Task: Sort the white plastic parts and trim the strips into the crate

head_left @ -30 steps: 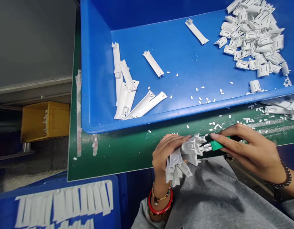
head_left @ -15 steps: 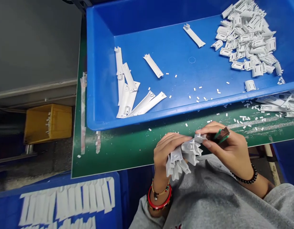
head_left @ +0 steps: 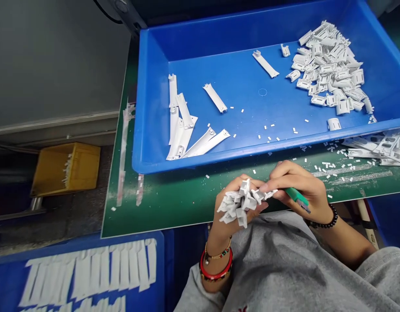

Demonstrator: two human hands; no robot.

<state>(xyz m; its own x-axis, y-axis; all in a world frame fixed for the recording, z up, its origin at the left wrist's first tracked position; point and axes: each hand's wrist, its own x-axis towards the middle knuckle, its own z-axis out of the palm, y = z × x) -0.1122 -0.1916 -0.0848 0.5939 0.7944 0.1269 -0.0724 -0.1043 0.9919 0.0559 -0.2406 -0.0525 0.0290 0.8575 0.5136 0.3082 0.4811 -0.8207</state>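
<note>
My left hand [head_left: 224,225] grips a bunch of white moulded plastic parts [head_left: 242,201] still joined together, with some of the bunch hidden by my fingers. My right hand [head_left: 300,186] holds a green utility knife [head_left: 295,196] tucked against the palm, its metal blade end pointing down and to the right. The fingertips of my right hand reach the parts and seem to touch their right tip. Both hands are above a green work mat [head_left: 173,203], at the front edge of the mat.
A blue plastic bin [head_left: 219,158] holds a pile of white parts [head_left: 330,69], several long white strips [head_left: 180,130] and small offcuts. More offcuts and parts [head_left: 378,147] lie on the mat. A blue tray of white strips [head_left: 89,268] sits lower left, a yellow box [head_left: 68,169] left.
The view has shifted, so the bin appears further right. The knife has turned from pointing left at the parts to pointing down-right in my right hand. The bunch now lies flatter in my left hand.
</note>
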